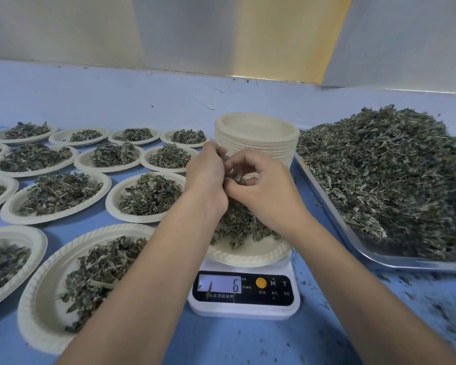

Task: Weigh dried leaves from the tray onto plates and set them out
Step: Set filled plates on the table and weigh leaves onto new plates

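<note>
Now | left hand, right hand pinch leaves | one scale | roughly thirteen filled plates

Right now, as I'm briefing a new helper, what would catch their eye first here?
The heap of dried leaves on the metal tray at the right stands out first. In the centre, the left hand and right hand pinch leaves above the plate on the white scale, whose display reads 6. Filled plates in rows cover the blue table at the left.
</note>
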`<state>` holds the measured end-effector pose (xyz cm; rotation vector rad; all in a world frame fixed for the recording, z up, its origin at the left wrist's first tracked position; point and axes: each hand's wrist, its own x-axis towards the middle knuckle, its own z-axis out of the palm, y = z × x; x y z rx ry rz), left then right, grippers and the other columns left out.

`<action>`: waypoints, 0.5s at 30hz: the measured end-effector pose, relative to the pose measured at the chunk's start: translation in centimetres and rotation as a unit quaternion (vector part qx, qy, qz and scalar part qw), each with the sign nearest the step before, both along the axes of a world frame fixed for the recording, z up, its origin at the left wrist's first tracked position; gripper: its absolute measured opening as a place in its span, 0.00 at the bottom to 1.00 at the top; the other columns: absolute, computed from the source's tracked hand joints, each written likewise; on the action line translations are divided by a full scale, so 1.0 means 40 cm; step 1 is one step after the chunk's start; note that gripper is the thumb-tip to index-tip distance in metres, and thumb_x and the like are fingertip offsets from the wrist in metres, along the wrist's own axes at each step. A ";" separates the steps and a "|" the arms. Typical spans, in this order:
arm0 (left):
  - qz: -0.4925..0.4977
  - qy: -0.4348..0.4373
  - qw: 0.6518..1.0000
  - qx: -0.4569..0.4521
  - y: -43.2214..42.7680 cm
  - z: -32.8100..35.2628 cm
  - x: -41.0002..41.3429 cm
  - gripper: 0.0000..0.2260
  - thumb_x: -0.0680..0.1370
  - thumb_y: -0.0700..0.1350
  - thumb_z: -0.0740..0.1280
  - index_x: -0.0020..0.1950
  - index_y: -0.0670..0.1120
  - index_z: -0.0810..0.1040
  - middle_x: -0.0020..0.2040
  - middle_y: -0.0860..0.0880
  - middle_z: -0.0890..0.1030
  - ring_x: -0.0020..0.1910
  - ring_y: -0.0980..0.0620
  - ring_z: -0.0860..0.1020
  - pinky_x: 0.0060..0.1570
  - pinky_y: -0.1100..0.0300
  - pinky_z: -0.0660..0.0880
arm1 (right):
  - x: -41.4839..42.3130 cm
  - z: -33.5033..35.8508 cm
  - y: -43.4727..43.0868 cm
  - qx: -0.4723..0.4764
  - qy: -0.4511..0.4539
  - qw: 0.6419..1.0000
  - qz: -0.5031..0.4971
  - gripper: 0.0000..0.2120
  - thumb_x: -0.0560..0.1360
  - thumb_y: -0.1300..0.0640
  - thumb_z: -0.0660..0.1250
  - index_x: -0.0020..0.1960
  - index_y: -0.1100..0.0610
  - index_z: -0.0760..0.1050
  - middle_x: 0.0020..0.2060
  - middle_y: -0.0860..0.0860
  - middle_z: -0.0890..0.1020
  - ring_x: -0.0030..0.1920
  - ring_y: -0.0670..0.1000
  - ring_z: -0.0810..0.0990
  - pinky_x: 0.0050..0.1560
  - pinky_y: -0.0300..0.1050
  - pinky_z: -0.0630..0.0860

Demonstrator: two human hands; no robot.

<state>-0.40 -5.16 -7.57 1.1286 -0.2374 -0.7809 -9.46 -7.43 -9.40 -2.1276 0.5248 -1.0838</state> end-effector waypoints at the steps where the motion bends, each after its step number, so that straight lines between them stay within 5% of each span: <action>1: -0.002 0.010 1.000 -0.001 0.000 0.001 0.004 0.15 0.80 0.46 0.59 0.34 0.46 0.69 0.29 0.48 0.69 0.30 0.49 0.70 0.39 0.55 0.70 | 0.000 0.001 -0.001 0.004 -0.002 1.000 -0.005 0.10 0.67 0.66 0.70 0.41 0.52 0.78 0.35 0.42 0.77 0.34 0.42 0.74 0.40 0.40 0.73; 7: 0.006 0.056 0.998 -0.017 0.004 0.004 0.035 0.16 0.80 0.46 0.59 0.32 0.48 0.68 0.22 0.51 0.69 0.24 0.53 0.67 0.31 0.64 0.68 | -0.008 0.017 -0.017 0.118 -0.066 0.991 0.025 0.12 0.69 0.69 0.67 0.36 0.52 0.73 0.30 0.46 0.74 0.30 0.43 0.69 0.33 0.37 0.67; 10: 0.003 0.060 0.998 -0.022 0.007 0.002 0.041 0.16 0.80 0.46 0.58 0.32 0.48 0.67 0.19 0.53 0.67 0.17 0.55 0.64 0.22 0.71 0.62 | -0.018 0.023 -0.027 0.160 -0.084 0.983 0.045 0.06 0.66 0.63 0.65 0.35 0.54 0.72 0.28 0.46 0.73 0.32 0.45 0.70 0.33 0.36 0.68; 15: -0.006 0.070 0.997 -0.039 0.009 0.001 0.044 0.15 0.81 0.46 0.58 0.33 0.48 0.67 0.19 0.53 0.67 0.16 0.55 0.64 0.21 0.72 0.61 | -0.022 0.022 -0.035 0.171 -0.060 0.982 0.061 0.02 0.64 0.58 0.62 0.34 0.52 0.72 0.26 0.41 0.73 0.32 0.43 0.70 0.34 0.34 0.66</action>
